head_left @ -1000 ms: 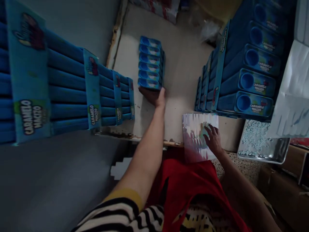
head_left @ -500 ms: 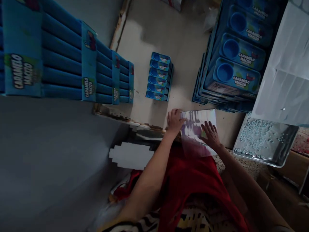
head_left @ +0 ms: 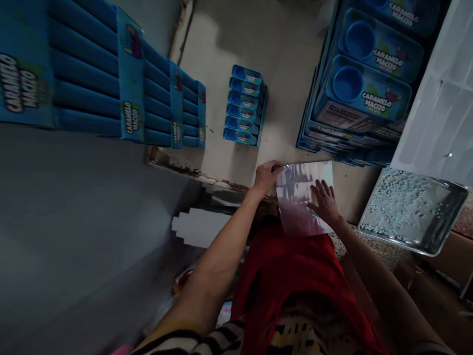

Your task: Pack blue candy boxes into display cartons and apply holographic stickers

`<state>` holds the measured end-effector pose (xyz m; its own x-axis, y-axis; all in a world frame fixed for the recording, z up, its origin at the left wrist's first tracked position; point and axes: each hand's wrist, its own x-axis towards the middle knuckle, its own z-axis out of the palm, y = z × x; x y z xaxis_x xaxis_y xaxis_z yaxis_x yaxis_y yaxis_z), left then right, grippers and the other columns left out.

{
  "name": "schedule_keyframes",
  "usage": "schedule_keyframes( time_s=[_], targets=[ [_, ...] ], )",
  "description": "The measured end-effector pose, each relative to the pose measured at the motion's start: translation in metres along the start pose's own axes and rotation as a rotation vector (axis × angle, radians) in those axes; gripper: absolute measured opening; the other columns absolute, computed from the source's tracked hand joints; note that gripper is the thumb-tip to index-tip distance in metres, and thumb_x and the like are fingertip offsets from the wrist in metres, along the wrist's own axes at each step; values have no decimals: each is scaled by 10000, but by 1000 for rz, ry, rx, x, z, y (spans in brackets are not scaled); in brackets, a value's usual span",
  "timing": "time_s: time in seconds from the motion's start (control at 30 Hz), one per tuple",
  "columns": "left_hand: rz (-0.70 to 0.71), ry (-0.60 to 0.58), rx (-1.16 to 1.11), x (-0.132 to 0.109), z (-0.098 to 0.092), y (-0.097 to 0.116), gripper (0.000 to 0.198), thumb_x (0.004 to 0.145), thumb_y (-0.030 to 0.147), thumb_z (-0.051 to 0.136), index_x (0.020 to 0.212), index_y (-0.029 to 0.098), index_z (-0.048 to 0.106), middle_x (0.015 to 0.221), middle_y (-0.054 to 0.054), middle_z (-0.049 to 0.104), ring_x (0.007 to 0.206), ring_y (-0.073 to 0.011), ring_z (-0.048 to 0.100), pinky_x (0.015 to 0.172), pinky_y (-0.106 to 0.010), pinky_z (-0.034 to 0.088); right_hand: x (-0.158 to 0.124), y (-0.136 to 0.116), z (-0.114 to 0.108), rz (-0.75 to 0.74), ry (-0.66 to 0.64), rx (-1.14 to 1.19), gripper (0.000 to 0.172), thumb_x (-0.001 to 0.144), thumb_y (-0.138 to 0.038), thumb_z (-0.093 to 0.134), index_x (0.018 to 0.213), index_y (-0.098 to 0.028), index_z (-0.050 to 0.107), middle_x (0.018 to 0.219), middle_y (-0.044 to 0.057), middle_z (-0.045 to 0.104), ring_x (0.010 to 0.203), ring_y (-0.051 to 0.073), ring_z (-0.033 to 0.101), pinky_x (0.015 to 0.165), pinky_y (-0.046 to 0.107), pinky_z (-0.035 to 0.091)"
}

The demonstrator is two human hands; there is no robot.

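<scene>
A shiny clear plastic sheet or bag (head_left: 295, 212) lies at the table's front edge, its lower part hanging toward the red apron. My left hand (head_left: 266, 177) pinches its upper left corner between thumb and fingers. Spread flat on the right part of the sheet is my right hand (head_left: 325, 201), with its fingers apart and nothing gripped. Beyond my left hand stands a short row of blue boxes (head_left: 242, 112) on the table.
Stacked blue boxes (head_left: 369, 88) rise at the right of the table (head_left: 281, 59), beside a white tray (head_left: 436, 113). A metal tray (head_left: 410, 212) holds small pale-blue balls. More blue packs (head_left: 84, 74) stand at the left. A grey wall lies below them.
My left hand has closed on the sheet's corner. My right hand stays on the sheet, which lies a little flatter. The boxes have shifted in view as the camera moved.
</scene>
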<state>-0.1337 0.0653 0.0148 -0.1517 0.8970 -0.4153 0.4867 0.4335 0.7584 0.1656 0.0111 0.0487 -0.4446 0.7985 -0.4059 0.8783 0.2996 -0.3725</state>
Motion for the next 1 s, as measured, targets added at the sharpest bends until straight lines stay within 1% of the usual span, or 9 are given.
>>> schedule_keyframes(
  time_s=[0.1,0.17,0.27,0.37,0.5,0.63,0.8,0.9,1.0],
  targets=[
    [34,-17,65,3,1,-1,114,897,270,714,937,202,796,1007,-100,789,980,-257,700,927,-345,503,17,-23,-12,43,114,59,538,1039,-433,634,1513,-179,610,1583,170,592,1464,378,471,1214,560,400],
    [18,-30,96,2,1,-2,110,910,253,686,920,200,781,1012,-115,774,998,-272,692,929,-358,494,35,-45,-21,9,168,104,480,1066,-390,578,1488,-168,632,1493,167,652,1340,350,538,1162,505,444],
    [-49,-48,116,-1,-2,-2,116,925,236,642,898,190,746,981,-115,751,948,-267,671,883,-363,487,68,-73,-31,-54,172,117,407,1092,-266,486,1438,-160,672,1451,151,672,1273,314,563,1134,456,445],
    [17,-40,88,-5,-9,-2,102,933,239,626,901,205,717,981,-95,725,952,-248,646,878,-351,482,97,-85,-40,-57,144,58,415,1091,-203,475,1462,-196,662,1489,123,658,1326,316,530,1124,459,416],
    [84,-14,50,-12,-23,-2,119,952,263,608,893,216,701,960,-82,704,950,-244,635,877,-354,478,124,-80,-51,-171,20,-7,337,1093,-242,544,1379,-214,720,1308,118,745,1299,301,573,1176,470,343],
    [58,6,18,-18,-31,-1,140,939,291,628,870,209,718,913,-73,720,888,-234,638,845,-351,476,135,-70,-61,-295,-150,41,286,1120,-269,538,1295,-178,746,1221,92,785,1163,227,683,1026,339,427],
    [70,-42,-180,-17,-28,-2,184,881,350,696,934,202,791,955,-66,774,905,-223,681,856,-334,504,143,-59,-69,-235,-255,-28,264,1124,-291,550,1130,-182,790,1100,62,809,1028,205,721,886,298,424],
    [15,-129,-247,-10,-20,-5,241,862,401,694,915,189,794,891,-49,763,858,-212,669,794,-316,493,149,-57,-70,-206,-269,-121,292,1116,-275,538,1055,-154,797,1034,89,793,1009,242,699,913,348,418],
    [-82,-177,-284,-4,-11,-7,277,850,428,653,854,174,764,755,-17,690,735,-181,595,667,-289,422,145,-65,-67,-199,-139,-188,279,1089,-219,533,1050,-126,793,1138,156,759,1177,318,624,998,426,403]
  ],
)
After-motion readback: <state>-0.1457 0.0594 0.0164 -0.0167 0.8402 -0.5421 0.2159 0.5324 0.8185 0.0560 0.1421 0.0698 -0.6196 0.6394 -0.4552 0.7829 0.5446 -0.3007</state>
